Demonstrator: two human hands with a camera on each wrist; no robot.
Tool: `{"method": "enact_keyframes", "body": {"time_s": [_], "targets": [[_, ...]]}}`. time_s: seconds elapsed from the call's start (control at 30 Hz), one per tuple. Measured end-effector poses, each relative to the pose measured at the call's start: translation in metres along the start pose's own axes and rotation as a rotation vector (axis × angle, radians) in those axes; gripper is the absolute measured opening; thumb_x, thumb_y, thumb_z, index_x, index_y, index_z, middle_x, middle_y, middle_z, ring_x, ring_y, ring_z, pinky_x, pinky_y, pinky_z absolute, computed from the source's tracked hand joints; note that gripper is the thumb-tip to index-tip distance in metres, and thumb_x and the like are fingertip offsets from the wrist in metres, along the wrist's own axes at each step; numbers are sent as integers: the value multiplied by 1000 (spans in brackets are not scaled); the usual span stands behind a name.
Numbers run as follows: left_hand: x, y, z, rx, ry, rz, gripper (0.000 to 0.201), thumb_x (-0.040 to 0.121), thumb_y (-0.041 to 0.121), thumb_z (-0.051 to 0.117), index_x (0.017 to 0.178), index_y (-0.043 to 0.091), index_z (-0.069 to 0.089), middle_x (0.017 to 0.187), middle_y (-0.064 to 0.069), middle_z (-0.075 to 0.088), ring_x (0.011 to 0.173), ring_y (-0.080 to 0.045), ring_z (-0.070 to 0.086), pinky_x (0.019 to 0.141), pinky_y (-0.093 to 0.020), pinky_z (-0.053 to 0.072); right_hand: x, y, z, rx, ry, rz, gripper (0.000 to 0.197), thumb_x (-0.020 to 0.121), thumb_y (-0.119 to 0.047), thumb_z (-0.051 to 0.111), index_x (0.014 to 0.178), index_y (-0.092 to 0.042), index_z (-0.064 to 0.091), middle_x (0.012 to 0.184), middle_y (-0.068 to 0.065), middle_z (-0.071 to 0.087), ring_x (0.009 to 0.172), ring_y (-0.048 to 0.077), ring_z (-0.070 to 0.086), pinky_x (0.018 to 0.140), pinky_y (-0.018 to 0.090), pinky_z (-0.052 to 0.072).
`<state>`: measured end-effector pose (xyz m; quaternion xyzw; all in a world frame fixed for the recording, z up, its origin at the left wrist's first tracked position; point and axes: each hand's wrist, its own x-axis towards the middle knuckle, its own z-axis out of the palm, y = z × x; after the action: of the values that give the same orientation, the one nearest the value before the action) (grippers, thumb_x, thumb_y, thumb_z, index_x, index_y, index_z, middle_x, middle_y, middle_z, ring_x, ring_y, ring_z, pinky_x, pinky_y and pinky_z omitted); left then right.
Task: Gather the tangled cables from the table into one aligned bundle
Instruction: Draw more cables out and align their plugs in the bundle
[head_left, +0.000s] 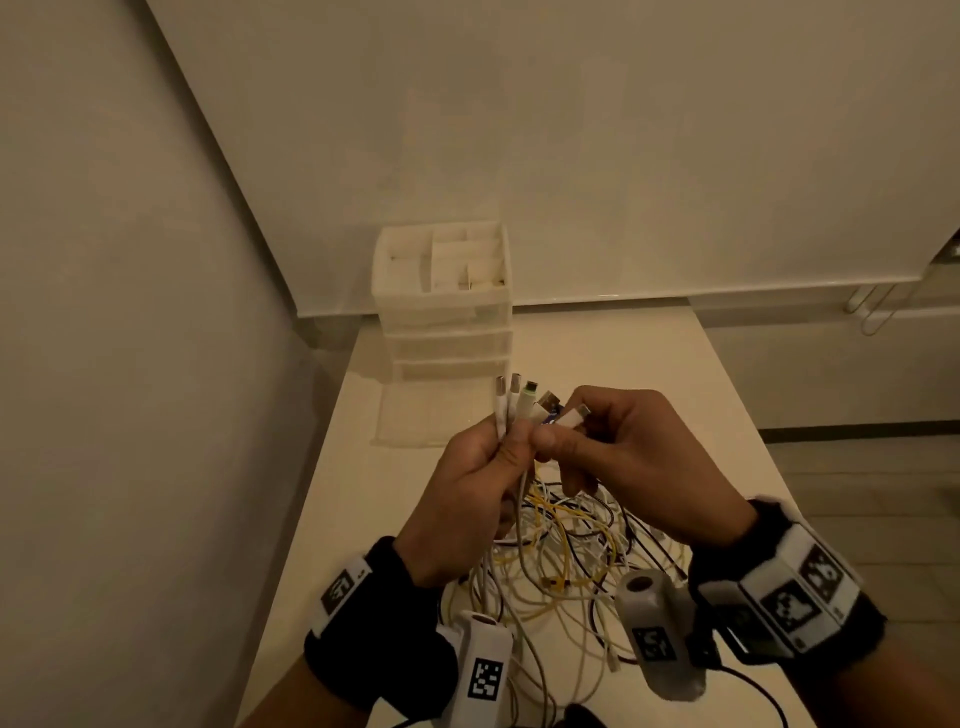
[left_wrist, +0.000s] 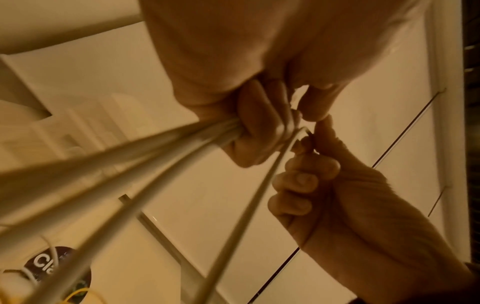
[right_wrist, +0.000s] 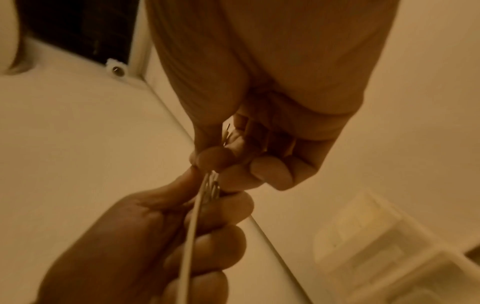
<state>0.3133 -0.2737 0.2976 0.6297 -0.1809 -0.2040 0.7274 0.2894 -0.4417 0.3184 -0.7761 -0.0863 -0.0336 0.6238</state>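
Observation:
A tangle of white, yellow and dark cables (head_left: 566, 540) lies on the white table (head_left: 332, 545) below my raised hands. My left hand (head_left: 478, 467) grips a bunch of white cable ends (head_left: 514, 402), whose plugs stick up side by side above the fist. My right hand (head_left: 597, 431) pinches one white plug (head_left: 574, 415) between thumb and forefinger, right beside that bunch. In the left wrist view the gripped cables (left_wrist: 124, 164) run down from the left hand (left_wrist: 259, 131), with the right hand (left_wrist: 324, 185) close by. The right wrist view shows the right hand (right_wrist: 241, 160) pinching, and one white cable (right_wrist: 192, 226) hanging.
A white drawer organiser (head_left: 444, 306) with open top compartments stands at the table's far end against the wall. A shallow clear tray (head_left: 421, 418) lies in front of it. The wall runs close along the table's left side. The floor drops away to the right.

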Motion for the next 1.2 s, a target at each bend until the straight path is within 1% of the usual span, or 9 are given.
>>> {"method": "enact_keyframes", "body": {"time_s": [0.1, 0.2, 0.3, 0.43, 0.73, 0.83, 0.97, 1.1, 1.2], "targets": [[3, -5, -2, 2, 14, -7, 30, 92, 39, 42, 75, 18, 55, 61, -5, 29, 44, -12, 20, 41, -21, 17, 5, -2, 2, -147, 26, -7, 44, 72, -47, 68, 71, -4, 61, 53, 7, 65, 46, 19, 61, 52, 34, 47], [6, -5, 1, -4, -11, 11, 33, 92, 40, 40, 66, 26, 54, 61, -3, 38, 46, -13, 26, 42, -25, 21, 7, 2, 2, -142, 74, -29, 47, 72, -47, 70, 66, -2, 56, 52, 10, 63, 45, 25, 59, 50, 36, 47], [10, -3, 4, 3, 54, 90, 36, 94, 40, 38, 67, 20, 51, 56, 1, 40, 49, -15, 32, 47, -28, 29, -1, 12, 8, -14, 73, -5, 44, 77, -44, 68, 82, -2, 56, 67, 14, 66, 57, 28, 64, 57, 44, 53], [20, 3, -3, -81, 123, 188, 35, 97, 34, 37, 70, 11, 40, 57, -2, 33, 50, -18, 27, 47, -36, 21, -20, 36, 34, -154, -93, 73, 26, 87, -31, 68, 102, -24, 49, 88, -3, 64, 74, 15, 66, 66, 40, 58], [21, 6, -23, -164, 202, 208, 39, 96, 40, 42, 73, 9, 37, 55, 1, 33, 48, -13, 28, 45, -28, 22, -35, 59, 71, -217, -131, -15, 34, 87, -31, 69, 104, -25, 40, 84, -9, 62, 62, 15, 58, 60, 34, 50], [23, 13, -33, -211, 315, 227, 35, 94, 39, 40, 73, 12, 37, 56, 3, 31, 46, -11, 29, 43, -24, 26, -42, 66, 72, -262, -239, -54, 12, 97, -32, 53, 98, -22, 47, 74, -6, 63, 62, 11, 59, 60, 26, 46], [17, 38, -69, -280, 480, 296, 33, 98, 37, 39, 71, 18, 38, 53, 7, 28, 39, -9, 26, 41, -19, 34, -59, 81, 56, -252, -291, 3, 34, 100, -45, 36, 88, -21, 58, 58, -12, 56, 54, 3, 55, 58, 17, 42], [0, 46, -103, -13, 462, 266, 31, 98, 37, 47, 73, 18, 43, 51, 5, 29, 38, -4, 24, 36, -13, 24, -74, 96, 27, -312, -166, 87, 40, 95, -60, 35, 76, -32, 56, 61, -14, 54, 57, 3, 52, 57, 18, 39], [-10, 32, -79, 476, 253, 175, 15, 78, 37, 75, 81, 25, 66, 58, 6, 60, 52, -1, 52, 51, -15, 43, -58, 83, 17, -255, -39, 124, 39, 95, -52, 46, 68, -27, 56, 60, -10, 54, 56, 3, 50, 58, 15, 37]]}}
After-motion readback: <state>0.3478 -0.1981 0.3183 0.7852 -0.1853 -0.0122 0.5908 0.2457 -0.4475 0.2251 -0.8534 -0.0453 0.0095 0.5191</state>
